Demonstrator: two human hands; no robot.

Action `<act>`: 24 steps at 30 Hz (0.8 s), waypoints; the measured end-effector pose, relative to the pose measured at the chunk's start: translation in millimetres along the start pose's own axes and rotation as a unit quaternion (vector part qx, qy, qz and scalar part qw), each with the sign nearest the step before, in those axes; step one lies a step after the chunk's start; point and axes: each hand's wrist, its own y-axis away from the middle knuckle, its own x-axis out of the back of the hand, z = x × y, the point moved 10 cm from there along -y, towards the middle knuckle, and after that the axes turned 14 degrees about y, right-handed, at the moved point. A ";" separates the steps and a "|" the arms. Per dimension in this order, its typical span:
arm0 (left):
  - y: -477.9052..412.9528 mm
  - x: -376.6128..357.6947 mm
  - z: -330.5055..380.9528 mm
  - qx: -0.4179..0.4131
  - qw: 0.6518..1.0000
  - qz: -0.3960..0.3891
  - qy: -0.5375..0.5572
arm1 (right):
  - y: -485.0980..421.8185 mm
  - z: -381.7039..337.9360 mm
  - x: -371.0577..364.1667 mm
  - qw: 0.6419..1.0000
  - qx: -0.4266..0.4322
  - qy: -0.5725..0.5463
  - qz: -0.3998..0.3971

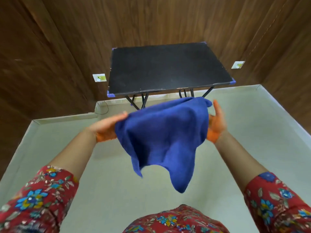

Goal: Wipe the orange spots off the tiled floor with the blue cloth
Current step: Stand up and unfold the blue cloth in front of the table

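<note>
Hanging in mid-air above the pale floor (pixel 117 190), blue cloth (pixel 165 140) draped between both hands, two corners drooping down. Left hand (pixel 107 128) pinching the cloth's left edge, thumb on top, palm stained orange. Right hand (pixel 216 123) at the cloth's right edge, fingers spread upward, palm orange; actual grip hidden by the fabric, cannot tell. Red floral sleeves (pixel 37 199) at both forearms. Beyond, black folding table (pixel 168 69) with purple corner caps, standing against dark wood-panelled walls (pixel 50 47); white wall sockets (pixel 99 77) either side.
</note>
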 end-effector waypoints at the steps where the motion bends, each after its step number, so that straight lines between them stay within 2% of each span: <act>1: -4.3 2.5 -2.3 -0.016 0.993 0.014 0.113 | 0.3 17.7 3.8 0.999 -0.038 0.006 0.004; 2: -7.0 -1.0 -13.1 -0.013 0.986 0.015 0.166 | 2.4 35.2 7.6 0.997 -0.070 0.033 0.007; 4: -15.6 -13.9 -43.3 0.014 0.996 0.015 0.083 | 2.8 58.5 20.0 0.992 -0.101 0.070 0.014; 6: -27.2 -16.5 -61.7 0.022 0.999 0.048 -0.007 | 3.6 63.5 26.9 0.988 -0.106 0.112 0.022; 8: -35.2 -9.0 -56.7 -0.012 0.994 0.113 -0.002 | 0.5 57.7 34.0 0.977 -0.102 0.186 0.029; 10: -40.1 -4.3 -43.5 -0.038 0.989 0.146 0.001 | -0.5 51.9 46.0 0.970 -0.106 0.212 0.048; 12: -40.6 -6.4 -34.8 -0.034 0.987 0.142 -0.069 | 3.4 49.5 61.1 0.954 -0.128 0.256 0.087; 14: -35.8 6.4 -35.6 -0.004 0.971 0.184 -0.154 | 7.2 45.2 74.0 0.928 -0.132 0.327 0.116; 16: -28.7 25.2 -32.0 0.005 0.940 0.241 -0.242 | 9.5 32.3 85.1 0.906 -0.106 0.378 0.156; 18: -21.8 37.7 -22.8 -0.032 0.917 0.280 -0.284 | 12.2 19.3 94.5 0.895 -0.077 0.388 0.205; 21: -17.9 33.6 -13.5 -0.113 0.932 0.267 -0.218 | 16.6 3.1 90.8 0.866 -0.019 0.449 0.218; 24: -14.5 19.5 -12.9 -0.099 0.943 0.214 -0.234 | 17.4 -14.3 73.0 0.835 0.052 0.513 0.192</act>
